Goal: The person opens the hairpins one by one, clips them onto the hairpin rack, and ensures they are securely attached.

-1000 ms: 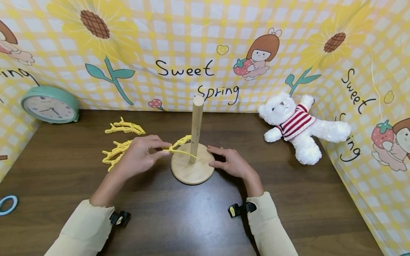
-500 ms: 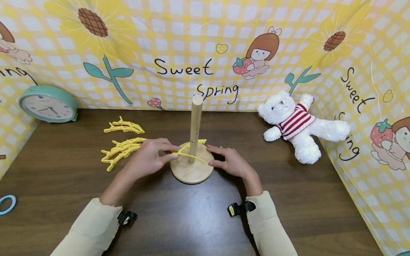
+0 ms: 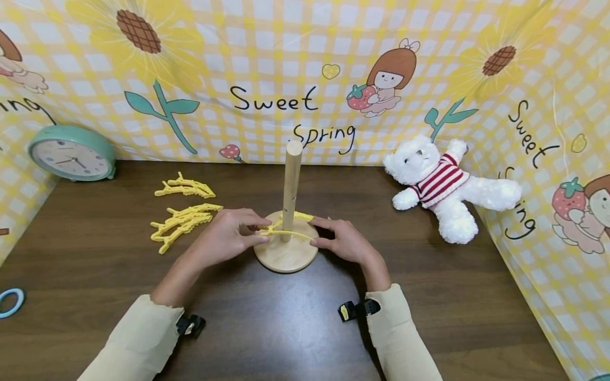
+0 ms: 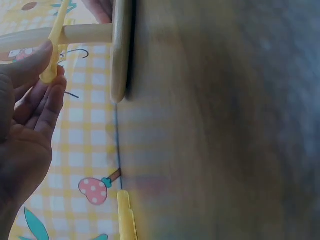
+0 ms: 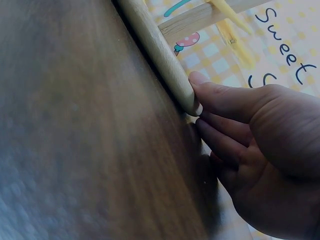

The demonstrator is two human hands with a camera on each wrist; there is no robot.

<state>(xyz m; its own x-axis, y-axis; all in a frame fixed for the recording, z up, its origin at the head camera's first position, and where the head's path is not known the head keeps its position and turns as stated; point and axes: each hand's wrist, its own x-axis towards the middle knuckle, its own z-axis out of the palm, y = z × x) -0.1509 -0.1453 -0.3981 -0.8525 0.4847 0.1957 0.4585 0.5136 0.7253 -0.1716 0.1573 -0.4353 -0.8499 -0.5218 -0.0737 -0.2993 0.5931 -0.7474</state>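
Observation:
A wooden stand with an upright post (image 3: 292, 185) and a round base (image 3: 286, 260) stands mid-table. My left hand (image 3: 229, 230) pinches one end of a long yellow hair clip (image 3: 300, 235) between thumb and fingers. The clip's two arms are spread, one in front of the post and one behind it, low over the base. In the left wrist view, the clip (image 4: 56, 42) crosses the post. My right hand (image 3: 345, 241) holds the base's right edge; in the right wrist view the thumb lies on its top and the fingers (image 5: 220, 137) touch the rim's other side.
Several more yellow clips (image 3: 183, 225) lie in a bunch left of the stand, with others (image 3: 186, 188) behind. A green clock (image 3: 73, 153) stands back left, a white teddy bear (image 3: 440, 180) lies back right. A light blue ring (image 3: 19, 301) is at the left edge.
My left hand has moved right with the clip, bringing its spread arms past both sides of the post and lower over the base. My right hand has stayed at the base's edge.

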